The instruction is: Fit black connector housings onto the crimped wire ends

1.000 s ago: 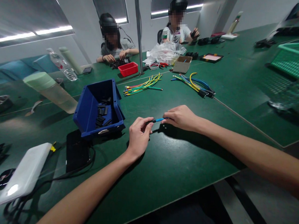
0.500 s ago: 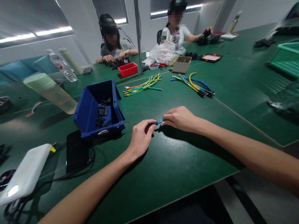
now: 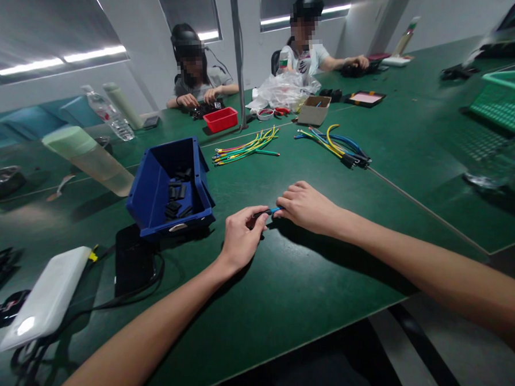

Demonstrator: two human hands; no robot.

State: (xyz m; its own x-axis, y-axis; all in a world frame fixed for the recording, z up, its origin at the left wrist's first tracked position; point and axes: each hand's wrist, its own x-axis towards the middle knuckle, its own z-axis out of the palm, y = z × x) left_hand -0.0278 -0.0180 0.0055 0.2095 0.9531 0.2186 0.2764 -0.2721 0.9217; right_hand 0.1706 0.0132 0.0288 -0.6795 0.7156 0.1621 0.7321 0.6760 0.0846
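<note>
My left hand [image 3: 244, 234] pinches a short black sleeve [image 3: 262, 213] between thumb and fingers. Out of the sleeve's right end runs a blue wire [image 3: 276, 210], which my right hand [image 3: 303, 205] grips close by; most of the wire is hidden under those fingers. Both hands are just above the green table. To the left stands a blue bin [image 3: 171, 186] with several black sleeves [image 3: 177, 191] inside. Beyond my hands lies a bunch of yellow, green and red wires [image 3: 246, 147]. Further right is a bundle of blue and yellow wires [image 3: 335, 146] with black ends.
A white power bank [image 3: 51, 296], a black phone [image 3: 134, 260] and cables lie at the left. Bottles [image 3: 87, 159] stand behind them. A red tray [image 3: 221, 120] and cardboard box [image 3: 313, 110] sit further back, before two people. A green basket [image 3: 503, 102] is at the right.
My right hand has shifted slightly left, closer to my left hand, and less blue wire shows between them. My left hand has barely moved.
</note>
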